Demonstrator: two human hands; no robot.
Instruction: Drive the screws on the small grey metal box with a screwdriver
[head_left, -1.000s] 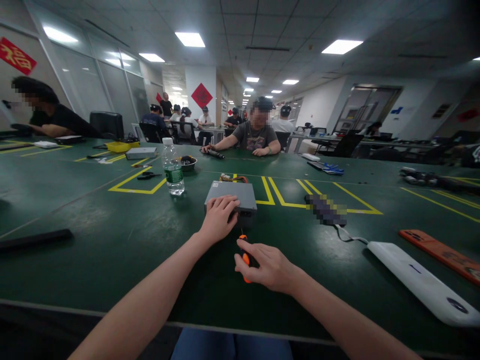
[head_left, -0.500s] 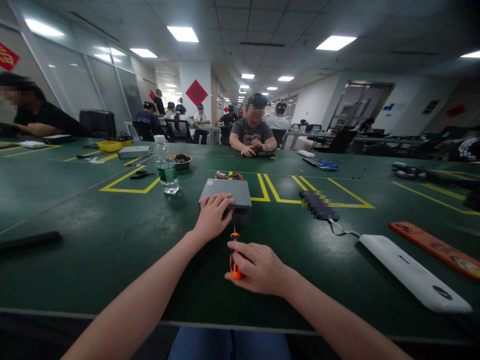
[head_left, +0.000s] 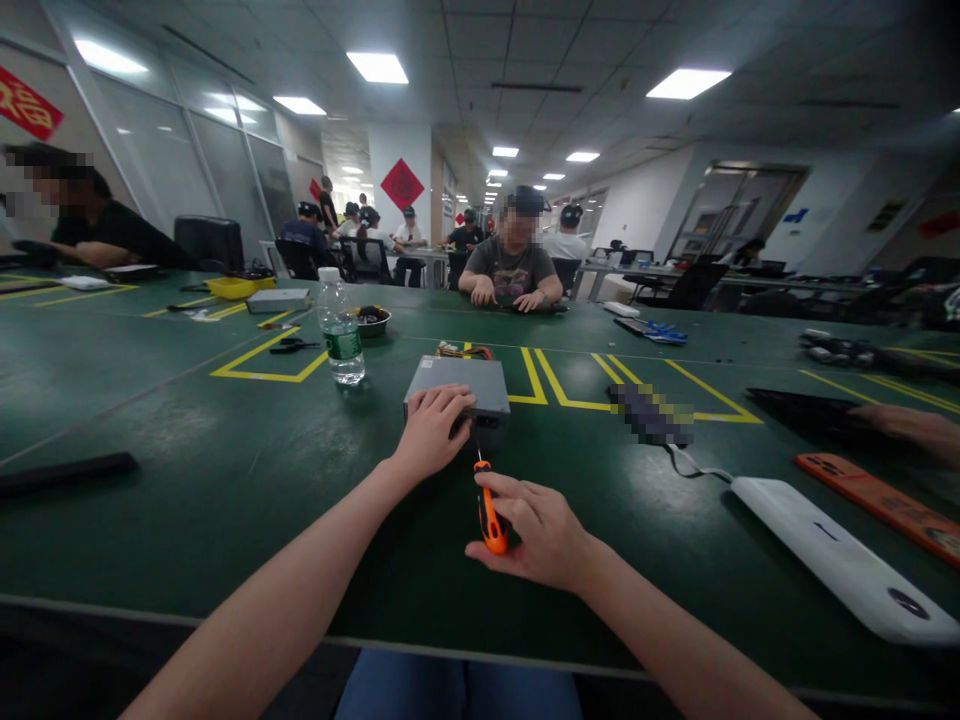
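Note:
A grey metal computer power supply sits on the green table, its coloured cables bunched behind it. My left hand grips its near left part, fingers over the top and thumb down at the front face. In my right hand is a screwdriver with an orange and black handle, held between fingers and thumb. Its shaft points away from me at the front face of the power supply. The tip is hard to make out, so contact with a screw cannot be told.
A water bottle stands left of the power supply, near a metal bowl. To the right lie a phone, a white power bank and an orange case. Another person's hand holds a dark flat object.
The screwdriver handle now leans further right, with my right hand shifted slightly that way. My left hand stays on the power supply. Another person's hand with a dark flat object has appeared at right.

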